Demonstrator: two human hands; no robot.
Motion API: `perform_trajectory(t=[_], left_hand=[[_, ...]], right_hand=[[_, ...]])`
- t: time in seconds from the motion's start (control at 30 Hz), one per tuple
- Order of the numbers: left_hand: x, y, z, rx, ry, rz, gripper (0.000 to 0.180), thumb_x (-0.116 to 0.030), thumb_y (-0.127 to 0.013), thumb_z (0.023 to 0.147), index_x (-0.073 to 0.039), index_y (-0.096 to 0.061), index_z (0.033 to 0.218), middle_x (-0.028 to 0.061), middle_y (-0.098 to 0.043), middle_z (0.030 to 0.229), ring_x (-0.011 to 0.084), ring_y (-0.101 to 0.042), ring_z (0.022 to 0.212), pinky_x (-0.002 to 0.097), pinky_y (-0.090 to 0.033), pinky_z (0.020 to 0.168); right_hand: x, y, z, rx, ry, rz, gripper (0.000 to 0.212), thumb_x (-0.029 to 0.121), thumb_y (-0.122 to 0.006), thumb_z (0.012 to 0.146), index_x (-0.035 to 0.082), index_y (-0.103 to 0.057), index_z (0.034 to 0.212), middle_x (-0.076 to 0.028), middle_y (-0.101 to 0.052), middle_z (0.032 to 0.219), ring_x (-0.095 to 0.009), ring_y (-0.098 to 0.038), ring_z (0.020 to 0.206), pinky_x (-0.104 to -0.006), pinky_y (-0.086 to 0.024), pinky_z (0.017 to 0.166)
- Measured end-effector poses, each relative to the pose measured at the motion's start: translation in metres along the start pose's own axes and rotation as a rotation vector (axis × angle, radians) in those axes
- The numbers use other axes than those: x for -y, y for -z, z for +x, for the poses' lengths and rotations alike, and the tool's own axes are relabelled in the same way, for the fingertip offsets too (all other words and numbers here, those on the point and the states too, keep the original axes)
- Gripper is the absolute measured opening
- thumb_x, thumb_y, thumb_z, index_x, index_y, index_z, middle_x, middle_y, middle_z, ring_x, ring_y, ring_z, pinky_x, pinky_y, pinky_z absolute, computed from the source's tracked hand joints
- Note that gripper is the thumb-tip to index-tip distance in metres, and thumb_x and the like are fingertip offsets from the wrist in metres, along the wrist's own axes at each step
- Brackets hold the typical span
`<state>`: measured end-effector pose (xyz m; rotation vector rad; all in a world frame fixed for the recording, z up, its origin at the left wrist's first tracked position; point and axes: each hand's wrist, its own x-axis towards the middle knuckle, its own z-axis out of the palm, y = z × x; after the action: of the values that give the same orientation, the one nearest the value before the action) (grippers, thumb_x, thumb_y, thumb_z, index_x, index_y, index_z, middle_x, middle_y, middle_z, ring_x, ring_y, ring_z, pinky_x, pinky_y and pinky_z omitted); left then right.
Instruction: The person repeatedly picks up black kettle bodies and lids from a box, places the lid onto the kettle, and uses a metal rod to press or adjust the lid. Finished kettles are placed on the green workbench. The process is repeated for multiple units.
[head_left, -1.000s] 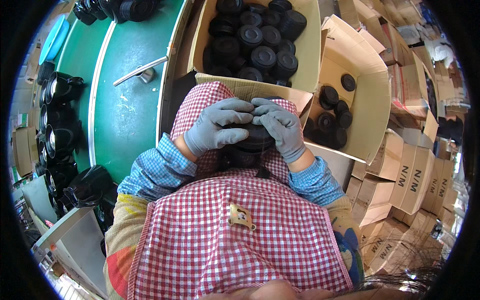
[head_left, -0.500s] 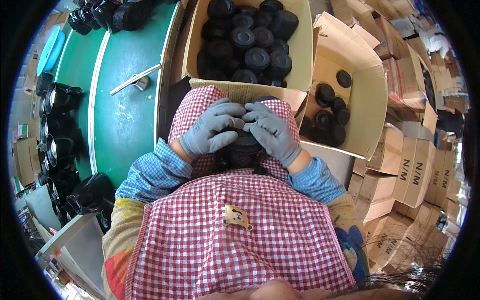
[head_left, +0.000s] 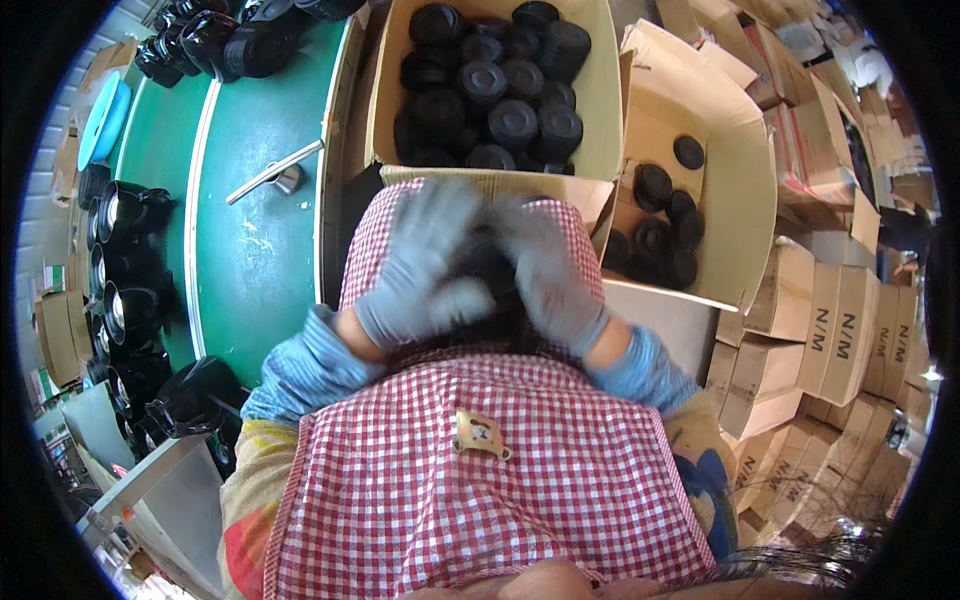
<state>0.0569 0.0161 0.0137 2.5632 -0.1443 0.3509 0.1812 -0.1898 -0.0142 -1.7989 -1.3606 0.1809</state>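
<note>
A dark, round black object (head_left: 488, 270) sits in my lap, between my two hands. Motion blurs it and its upper side is partly covered, so its exact kind does not show. My left hand (head_left: 425, 275), in a grey glove, lies along its left side. On the opposite side my right hand (head_left: 548, 280), gloved the same way, leans over it. The fingers of both hands are smeared, and I cannot tell whether they grip the object or only touch it. Red-and-white checked apron cloth (head_left: 375, 250) lies under them.
Just beyond my lap stands a cardboard box (head_left: 500, 182) full of black round parts. Another box (head_left: 735, 240) to its right holds several black discs. A green table (head_left: 250, 240) on my left carries a metal funnel-like piece (head_left: 288, 180) and black pots (head_left: 125, 215). Cartons (head_left: 830, 330) are stacked at right.
Half a second ago my fingers met over the top of the black object. Now the hands have moved apart to its sides and are blurred by motion.
</note>
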Motion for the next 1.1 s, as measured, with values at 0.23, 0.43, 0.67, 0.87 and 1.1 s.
perform_trajectory(t=[0.23,0.43,0.67,0.87,1.1], left_hand=[[0.015,-0.007,-0.006,-0.016,0.012,-0.070,0.096,-0.074,-0.050,0.091,-0.005,-0.035,0.156,0.0277,-0.036,0.158,0.0494,-0.025,0.150,0.0635,-0.011,0.121],[0.032,-0.011,-0.004,0.022,0.220,0.065,0.100,-0.078,-0.048,0.089,-0.007,-0.034,0.158,0.0246,-0.034,0.161,0.0477,-0.026,0.151,0.0650,-0.010,0.121],[0.032,-0.005,0.001,0.139,0.151,0.093,0.098,-0.078,-0.037,0.094,-0.005,-0.029,0.159,0.0268,-0.029,0.163,0.0509,-0.018,0.152,0.0625,-0.005,0.122],[0.045,0.000,0.012,0.239,0.146,0.207,0.074,-0.054,-0.057,0.096,-0.002,-0.047,0.148,0.0255,-0.054,0.145,0.0440,-0.047,0.138,0.0571,-0.027,0.119],[0.065,-0.060,0.097,0.337,0.375,-0.409,0.043,-0.041,-0.062,0.098,-0.002,-0.072,0.113,0.0265,-0.071,0.102,0.0421,-0.070,0.100,0.0487,-0.054,0.086]], right_hand=[[0.021,0.024,0.012,0.217,-0.067,0.283,0.079,0.065,-0.035,0.100,0.005,-0.047,0.151,-0.024,-0.047,0.151,-0.040,-0.039,0.145,-0.0541,-0.020,0.123],[0.029,0.026,-0.002,0.290,0.040,0.036,0.076,0.062,-0.032,0.102,0.002,-0.050,0.146,-0.021,-0.047,0.152,-0.040,-0.040,0.144,-0.0505,-0.025,0.121],[0.023,0.028,0.006,0.258,0.203,0.148,0.045,0.026,-0.052,0.099,0.001,-0.056,0.137,-0.022,-0.056,0.139,-0.039,-0.053,0.128,-0.0545,-0.036,0.112],[0.017,0.030,-0.002,0.469,0.124,-0.048,0.087,0.066,-0.052,0.091,0.002,-0.047,0.149,-0.023,-0.043,0.154,-0.043,-0.034,0.148,-0.0558,-0.019,0.123],[0.042,-0.003,0.066,0.579,0.406,-0.040,0.094,0.066,-0.067,0.077,0.020,-0.043,0.156,-0.015,-0.027,0.167,-0.038,-0.017,0.156,-0.0616,-0.010,0.122]])
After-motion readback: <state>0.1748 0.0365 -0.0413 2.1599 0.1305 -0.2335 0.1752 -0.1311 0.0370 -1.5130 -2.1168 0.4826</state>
